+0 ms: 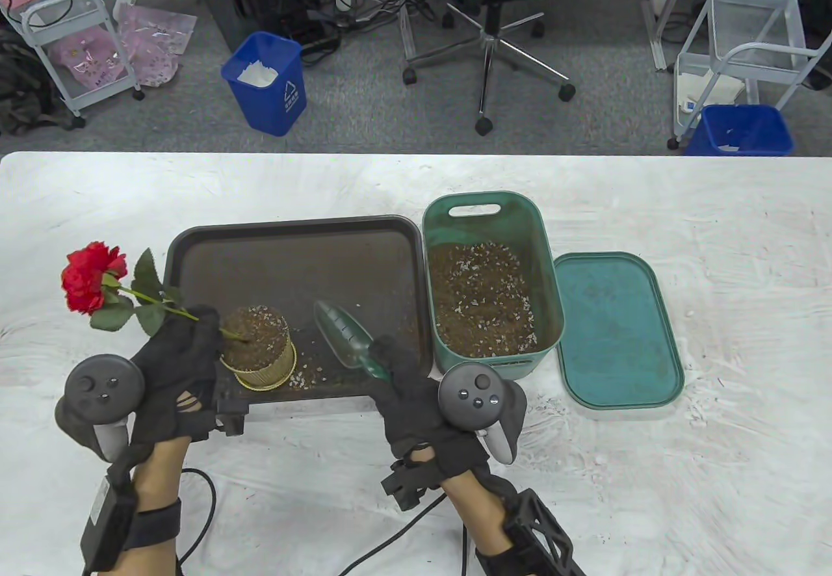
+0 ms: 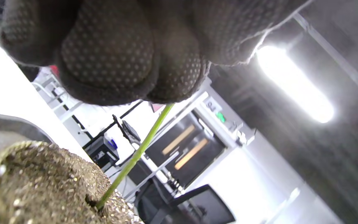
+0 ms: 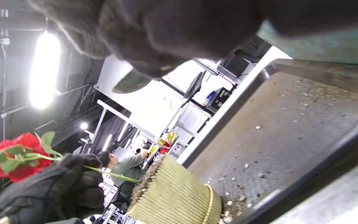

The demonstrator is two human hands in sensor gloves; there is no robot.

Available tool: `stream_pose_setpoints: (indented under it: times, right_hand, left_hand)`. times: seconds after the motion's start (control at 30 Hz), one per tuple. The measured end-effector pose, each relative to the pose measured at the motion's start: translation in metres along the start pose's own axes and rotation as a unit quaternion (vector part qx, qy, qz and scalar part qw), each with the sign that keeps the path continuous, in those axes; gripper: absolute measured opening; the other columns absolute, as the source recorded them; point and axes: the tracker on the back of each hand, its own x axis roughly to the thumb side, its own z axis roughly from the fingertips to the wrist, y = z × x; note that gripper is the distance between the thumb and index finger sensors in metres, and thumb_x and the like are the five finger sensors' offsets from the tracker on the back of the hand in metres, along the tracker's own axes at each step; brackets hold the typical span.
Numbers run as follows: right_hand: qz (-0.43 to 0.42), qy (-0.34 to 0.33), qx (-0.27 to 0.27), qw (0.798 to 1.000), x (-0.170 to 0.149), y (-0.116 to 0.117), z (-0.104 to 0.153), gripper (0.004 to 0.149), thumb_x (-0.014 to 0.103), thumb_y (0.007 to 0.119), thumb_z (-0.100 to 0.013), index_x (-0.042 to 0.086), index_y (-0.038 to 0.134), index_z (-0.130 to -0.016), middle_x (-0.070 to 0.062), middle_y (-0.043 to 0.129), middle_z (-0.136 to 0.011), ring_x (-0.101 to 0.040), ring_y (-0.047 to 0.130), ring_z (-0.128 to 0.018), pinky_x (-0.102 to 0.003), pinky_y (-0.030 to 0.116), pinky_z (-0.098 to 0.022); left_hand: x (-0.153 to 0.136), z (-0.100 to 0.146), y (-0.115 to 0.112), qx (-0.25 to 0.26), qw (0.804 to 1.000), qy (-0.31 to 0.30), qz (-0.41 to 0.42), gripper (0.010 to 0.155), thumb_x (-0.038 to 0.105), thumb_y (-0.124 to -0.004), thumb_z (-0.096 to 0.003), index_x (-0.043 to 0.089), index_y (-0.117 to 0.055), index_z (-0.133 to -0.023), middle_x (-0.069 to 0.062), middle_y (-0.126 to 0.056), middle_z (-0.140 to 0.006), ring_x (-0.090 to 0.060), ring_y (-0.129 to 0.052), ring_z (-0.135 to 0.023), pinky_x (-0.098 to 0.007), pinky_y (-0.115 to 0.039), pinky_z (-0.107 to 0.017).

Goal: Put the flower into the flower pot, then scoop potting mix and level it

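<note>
My left hand pinches the flower stem, steadying it in the filled flower pot on the tray. My right hand grips the trowel, ready for levelling.

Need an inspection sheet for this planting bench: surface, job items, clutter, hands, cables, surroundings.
Surface: white table, smeared.
Job's things: flower pot full of mix on dark tray; flower stem stuck in the pot, leaning left; green scoop; green bin of potting mix, its lid beside it.
Clutter: spilled mix on tray.
Grippers: left hand holds the stem; right hand grips the scoop handle.
Cables: black leads trail from both wrists.
Surroundings: office chair, blue bins, white carts.
</note>
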Motion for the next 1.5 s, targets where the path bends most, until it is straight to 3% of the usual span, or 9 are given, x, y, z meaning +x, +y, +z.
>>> stream_pose_setpoints:
  times: [0.13,0.43,1.03,1.5]
  right_hand:
    - [-0.008,-0.002,-0.001,1.000,-0.003,-0.001,0.002,0.066,0.039,0.077,-0.042,0.018,0.051,-0.099,-0.001,0.094,-0.042,-0.012,0.093,-0.009,-0.034,0.088,0.000]
    - [-0.005,-0.004,-0.015,1.000,-0.003,-0.002,0.008,0.064,0.038,0.076,-0.042,0.018,0.052,-0.098,-0.001,0.094,-0.044,-0.012,0.094,-0.010,-0.035,0.089,-0.001]
    - [0.004,-0.006,-0.014,1.000,-0.002,0.000,0.010,0.063,0.038,0.075,-0.043,0.018,0.053,-0.098,-0.001,0.094,-0.043,-0.012,0.094,-0.010,-0.035,0.088,-0.001]
    - [0.010,-0.008,-0.014,1.000,-0.002,0.004,0.011,0.062,0.038,0.075,-0.043,0.019,0.054,-0.098,-0.002,0.094,-0.043,-0.012,0.093,-0.010,-0.035,0.088,-0.001]
  left_hand:
    - [0.022,-0.021,0.008,-0.064,0.995,-0.016,-0.073,0.042,0.039,-0.073,-0.0405,0.017,-0.088,-0.074,-0.001,-0.099,-0.056,-0.023,-0.105,-0.032,-0.043,-0.089,-0.036]
    - [0.062,-0.051,0.022,-0.129,0.976,-0.044,-0.168,0.042,0.038,-0.069,-0.0384,0.020,-0.085,-0.073,0.002,-0.098,-0.056,-0.022,-0.104,-0.032,-0.043,-0.089,-0.036]
    - [0.056,-0.057,0.044,-0.133,0.981,-0.033,-0.138,0.042,0.037,-0.070,-0.0383,0.020,-0.086,-0.073,0.001,-0.098,-0.057,-0.023,-0.106,-0.033,-0.043,-0.089,-0.037]
    - [0.063,-0.059,-0.006,-0.187,0.962,-0.040,-0.196,0.042,0.036,-0.071,-0.0383,0.021,-0.086,-0.073,0.001,-0.099,-0.058,-0.023,-0.106,-0.034,-0.043,-0.089,-0.037]
